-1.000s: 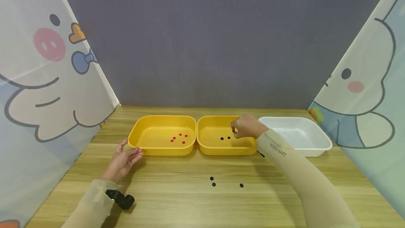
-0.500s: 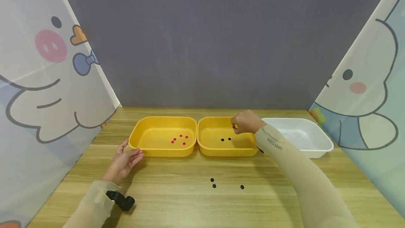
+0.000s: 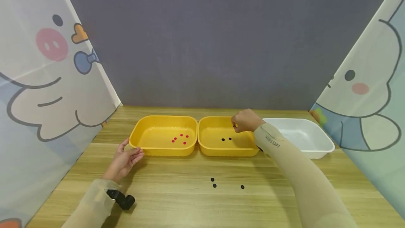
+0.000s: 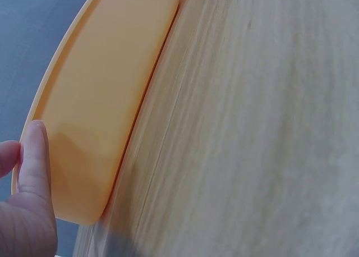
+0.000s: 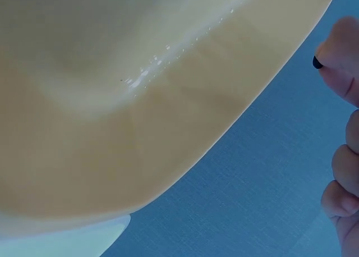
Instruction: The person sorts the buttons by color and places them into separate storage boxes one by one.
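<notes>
My left hand (image 3: 124,159) holds the front left corner of the left yellow tray (image 3: 164,150); in the left wrist view a finger (image 4: 35,161) lies along the tray's outer wall. Several small red discs (image 3: 185,143) lie in that tray. Over the back right part of the second yellow tray (image 3: 227,152), my right hand (image 3: 247,120) pinches a small black disc (image 5: 317,62) between thumb and forefinger, the other fingers curled. Two black discs (image 3: 223,139) lie on this tray's floor.
A white tray (image 3: 299,138) stands to the right, partly behind my right forearm. On the wooden table (image 3: 174,200) in front, three black discs (image 3: 214,185) lie apart. A grey panel (image 3: 196,45) rises behind the trays, with printed cartoon panels at both sides.
My right hand has risen slightly and moved back within the second yellow tray's area, still pinching the black disc. The left hand stays at its corner.
</notes>
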Demonstrator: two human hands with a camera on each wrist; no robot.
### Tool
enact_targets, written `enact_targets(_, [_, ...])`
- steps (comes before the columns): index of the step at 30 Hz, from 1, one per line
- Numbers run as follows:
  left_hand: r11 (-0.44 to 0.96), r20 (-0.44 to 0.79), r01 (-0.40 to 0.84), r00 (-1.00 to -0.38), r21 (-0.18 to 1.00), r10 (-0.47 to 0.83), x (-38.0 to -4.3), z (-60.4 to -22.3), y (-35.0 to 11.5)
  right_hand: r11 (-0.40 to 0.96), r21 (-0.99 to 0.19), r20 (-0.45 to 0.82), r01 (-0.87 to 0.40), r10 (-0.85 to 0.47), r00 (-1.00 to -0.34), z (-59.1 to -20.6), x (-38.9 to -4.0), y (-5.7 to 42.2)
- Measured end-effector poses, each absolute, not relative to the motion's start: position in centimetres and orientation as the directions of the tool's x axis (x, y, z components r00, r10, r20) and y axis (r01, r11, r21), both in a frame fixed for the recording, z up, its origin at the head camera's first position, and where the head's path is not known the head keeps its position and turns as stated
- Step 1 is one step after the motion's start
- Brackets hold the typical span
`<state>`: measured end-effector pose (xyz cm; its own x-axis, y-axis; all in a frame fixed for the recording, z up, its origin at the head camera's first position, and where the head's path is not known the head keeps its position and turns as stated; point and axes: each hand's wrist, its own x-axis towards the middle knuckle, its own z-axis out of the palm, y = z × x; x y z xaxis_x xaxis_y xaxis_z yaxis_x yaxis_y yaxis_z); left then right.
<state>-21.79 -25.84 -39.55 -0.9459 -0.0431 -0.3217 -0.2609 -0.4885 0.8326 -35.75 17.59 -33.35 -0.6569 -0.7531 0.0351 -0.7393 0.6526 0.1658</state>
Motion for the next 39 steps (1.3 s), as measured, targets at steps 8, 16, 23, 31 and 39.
enact_targets(8, [-0.491, -0.301, -0.243, -0.953, 0.837, -0.040, -22.0, -39.2, -25.7, 0.655, 0.205, 0.039, -0.727, -0.748, -0.663, -33.4, -36.5, 18.0])
enact_targets(16, [-0.467, -0.305, -0.255, -0.952, 0.847, -0.034, -21.9, -39.3, -25.8, 0.661, 0.217, 0.012, -0.718, -0.737, -0.675, -31.9, -35.5, 18.2])
enact_targets(23, [-0.464, -0.281, -0.231, -0.959, 0.855, -0.039, -21.8, -39.0, -26.5, 0.681, 0.191, 0.055, -0.707, -0.727, -0.685, -30.7, -34.4, 18.8])
enact_targets(31, [-0.459, -0.302, -0.248, -0.952, 0.853, -0.047, -21.5, -39.8, -26.4, 0.628, 0.222, 0.093, -0.746, -0.775, -0.625, -31.2, -32.4, 18.9])
enact_targets(39, [-0.451, -0.283, -0.234, -0.958, 0.861, -0.042, -21.3, -40.3, -26.0, 0.539, 0.248, 0.059, -0.805, -0.837, -0.543, -32.0, -29.8, 18.3])
